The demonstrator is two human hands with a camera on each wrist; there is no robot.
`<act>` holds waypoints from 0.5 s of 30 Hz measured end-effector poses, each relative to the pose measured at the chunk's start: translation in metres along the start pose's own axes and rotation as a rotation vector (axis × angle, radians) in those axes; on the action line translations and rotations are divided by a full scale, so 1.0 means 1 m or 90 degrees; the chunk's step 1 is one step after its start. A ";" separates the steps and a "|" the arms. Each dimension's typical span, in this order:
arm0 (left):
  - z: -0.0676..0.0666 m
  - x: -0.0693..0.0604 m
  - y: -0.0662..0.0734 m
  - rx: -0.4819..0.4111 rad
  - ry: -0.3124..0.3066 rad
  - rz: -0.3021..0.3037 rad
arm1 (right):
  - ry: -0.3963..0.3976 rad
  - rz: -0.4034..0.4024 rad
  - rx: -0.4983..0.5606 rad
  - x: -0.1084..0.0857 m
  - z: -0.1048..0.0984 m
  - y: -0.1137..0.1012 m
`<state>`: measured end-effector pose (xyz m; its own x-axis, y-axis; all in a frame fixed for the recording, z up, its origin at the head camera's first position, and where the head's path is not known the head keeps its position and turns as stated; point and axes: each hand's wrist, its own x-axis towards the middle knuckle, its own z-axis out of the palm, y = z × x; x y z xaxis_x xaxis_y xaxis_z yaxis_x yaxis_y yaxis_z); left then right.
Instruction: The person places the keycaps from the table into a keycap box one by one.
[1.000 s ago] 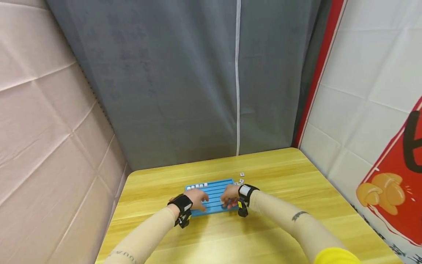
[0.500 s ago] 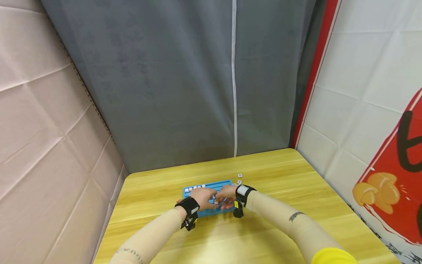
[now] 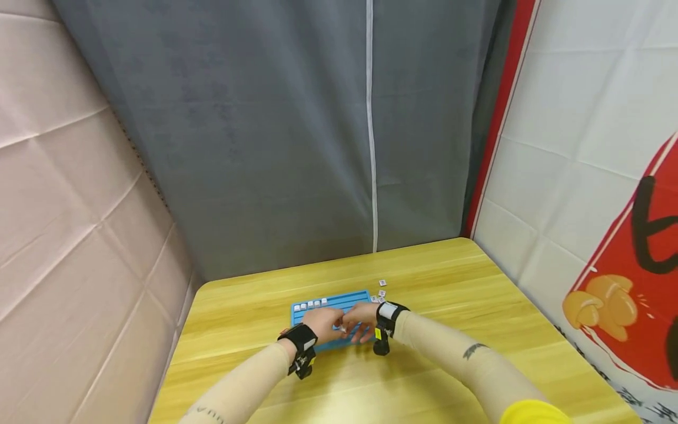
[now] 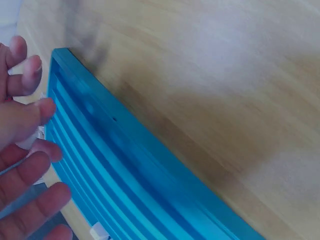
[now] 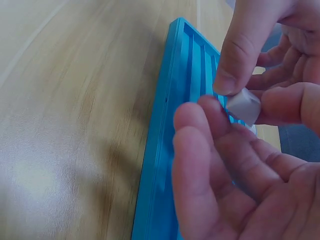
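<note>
Above a blue board with long parallel grooves [image 3: 349,300], both hands meet at one small white keycap-like block [image 5: 244,106]. My left hand [image 3: 322,324] pinches it, its thumb [image 5: 235,70] pressing on the block from above in the right wrist view. My right hand [image 3: 363,319] holds the same block from the other side, fingers curled under it with the palm partly turned up. In the left wrist view the block [image 4: 27,141] is mostly covered by fingers. Which digit of which hand bears it is hard to tell there.
Several white blocks [image 3: 310,304] stand in a row in the far-left groove of the board. Some loose white pieces [image 3: 382,293] lie on the wooden table [image 3: 254,359] just past the board's right end. A grey curtain [image 3: 286,147] hangs behind the table.
My left hand has moved right from its relaxed place over the board to the block in my right hand. Both hands now touch the block. The view has shifted slightly.
</note>
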<state>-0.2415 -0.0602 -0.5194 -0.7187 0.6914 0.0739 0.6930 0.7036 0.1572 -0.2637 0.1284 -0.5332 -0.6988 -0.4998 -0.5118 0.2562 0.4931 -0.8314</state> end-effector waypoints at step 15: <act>0.013 0.016 -0.032 0.074 0.027 -0.051 | 0.095 0.031 0.020 -0.027 -0.022 0.037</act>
<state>-0.2745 -0.0695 -0.5365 -0.7719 0.6265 0.1080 0.6336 0.7720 0.0501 -0.2498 0.1758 -0.5452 -0.7758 -0.3631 -0.5160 0.3112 0.4912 -0.8135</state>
